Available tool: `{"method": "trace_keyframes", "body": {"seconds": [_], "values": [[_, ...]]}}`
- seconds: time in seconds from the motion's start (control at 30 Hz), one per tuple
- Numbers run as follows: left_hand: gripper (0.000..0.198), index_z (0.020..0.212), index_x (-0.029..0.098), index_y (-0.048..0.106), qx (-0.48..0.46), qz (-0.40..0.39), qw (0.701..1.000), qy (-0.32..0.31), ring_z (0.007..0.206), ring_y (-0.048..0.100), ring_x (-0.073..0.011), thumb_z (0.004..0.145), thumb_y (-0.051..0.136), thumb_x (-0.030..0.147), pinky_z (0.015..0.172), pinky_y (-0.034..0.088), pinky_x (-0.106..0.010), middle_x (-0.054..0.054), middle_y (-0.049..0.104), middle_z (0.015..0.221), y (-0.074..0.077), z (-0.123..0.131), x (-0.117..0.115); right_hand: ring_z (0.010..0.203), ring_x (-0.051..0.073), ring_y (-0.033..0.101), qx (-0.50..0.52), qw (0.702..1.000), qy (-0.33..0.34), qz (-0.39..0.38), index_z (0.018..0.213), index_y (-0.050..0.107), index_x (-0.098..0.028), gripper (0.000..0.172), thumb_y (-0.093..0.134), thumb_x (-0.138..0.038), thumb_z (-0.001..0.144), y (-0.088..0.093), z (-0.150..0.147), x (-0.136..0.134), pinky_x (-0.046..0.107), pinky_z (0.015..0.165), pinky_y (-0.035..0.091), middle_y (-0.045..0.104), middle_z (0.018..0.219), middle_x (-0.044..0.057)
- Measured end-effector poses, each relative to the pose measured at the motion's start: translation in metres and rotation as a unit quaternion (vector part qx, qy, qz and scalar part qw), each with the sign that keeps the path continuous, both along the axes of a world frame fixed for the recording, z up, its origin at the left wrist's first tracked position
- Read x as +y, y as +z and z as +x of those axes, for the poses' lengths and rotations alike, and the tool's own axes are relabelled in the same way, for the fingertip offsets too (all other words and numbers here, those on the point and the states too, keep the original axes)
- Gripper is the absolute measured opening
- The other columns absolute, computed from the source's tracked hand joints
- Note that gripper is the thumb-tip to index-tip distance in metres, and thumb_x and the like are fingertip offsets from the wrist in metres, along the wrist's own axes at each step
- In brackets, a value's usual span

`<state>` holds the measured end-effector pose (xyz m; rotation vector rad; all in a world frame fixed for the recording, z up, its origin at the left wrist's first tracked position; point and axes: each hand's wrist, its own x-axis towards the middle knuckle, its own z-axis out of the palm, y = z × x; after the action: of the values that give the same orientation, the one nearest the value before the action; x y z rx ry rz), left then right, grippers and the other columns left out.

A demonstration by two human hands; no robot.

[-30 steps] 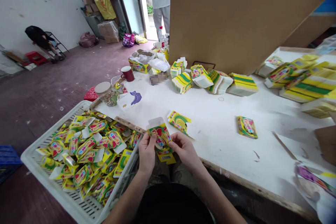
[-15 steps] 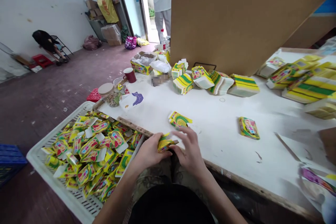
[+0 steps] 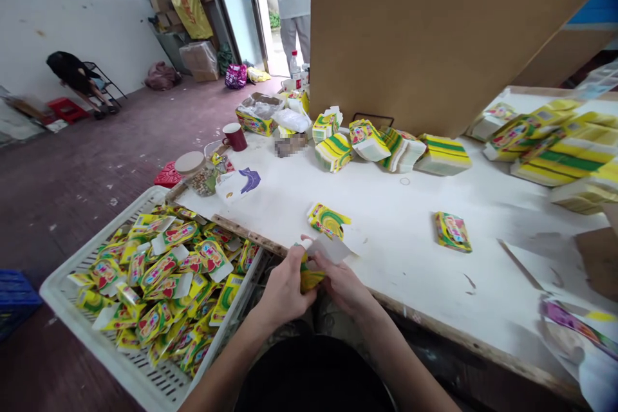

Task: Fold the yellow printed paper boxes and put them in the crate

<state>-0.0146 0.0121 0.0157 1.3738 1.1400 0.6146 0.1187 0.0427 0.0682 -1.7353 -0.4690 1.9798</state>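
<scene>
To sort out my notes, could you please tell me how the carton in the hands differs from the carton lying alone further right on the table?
The held carton is gripped by the left hand and right hand at the table edge; the lone carton lies flat, untouched. The held carton shows a raised white flap; the lone carton shows none. Both are printed yellow and green.

One head-worn camera looked forward and down, close above the gripped carton; table beyond, crate to its left.
</scene>
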Motion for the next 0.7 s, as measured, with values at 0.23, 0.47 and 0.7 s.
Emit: {"method": "trace_keyframes", "body": {"seconds": [0.23, 0.47, 0.7], "values": [[0.065, 0.124, 0.018, 0.022, -0.020, -0.027, 0.999, 0.019, 0.088, 0.065, -0.0262, 0.073, 0.061, 0.024, 0.075, 0.055, -0.040, -0.011, 0.061, 0.102, -0.009, 0.006, -0.003, 0.134, 0.028, 0.045, -0.164, 0.921, 0.254, 0.244, 0.137, 0.052, -0.027, 0.050, 0.058, -0.033, 0.088, -0.001, 0.013, -0.008, 0.048, 0.114, 0.033, 0.049, 0.145, 0.008], [0.067, 0.128, 0.016, 0.022, 0.039, -0.051, 0.994, 0.086, 0.120, 0.052, -0.0340, 0.073, 0.059, 0.022, 0.098, 0.045, -0.052, -0.021, 0.050, 0.126, -0.014, 0.006, -0.010, 0.132, 0.025, 0.049, -0.255, 0.863, 0.312, 0.305, 0.121, 0.066, -0.025, 0.042, 0.047, -0.011, 0.087, -0.009, 0.024, -0.013, 0.044, 0.107, 0.042, 0.051, 0.142, 0.012], [0.077, 0.133, 0.020, 0.027, 0.013, -0.075, 0.997, -0.010, 0.107, 0.062, -0.0259, 0.067, 0.067, 0.021, 0.093, 0.050, -0.041, -0.009, 0.063, 0.118, -0.004, -0.025, 0.004, 0.125, 0.027, 0.054, -0.167, 0.834, 0.476, 0.225, 0.114, 0.070, -0.023, 0.031, 0.062, -0.019, 0.085, 0.009, 0.043, 0.011, 0.042, 0.104, 0.044, 0.053, 0.138, 0.014]]}}
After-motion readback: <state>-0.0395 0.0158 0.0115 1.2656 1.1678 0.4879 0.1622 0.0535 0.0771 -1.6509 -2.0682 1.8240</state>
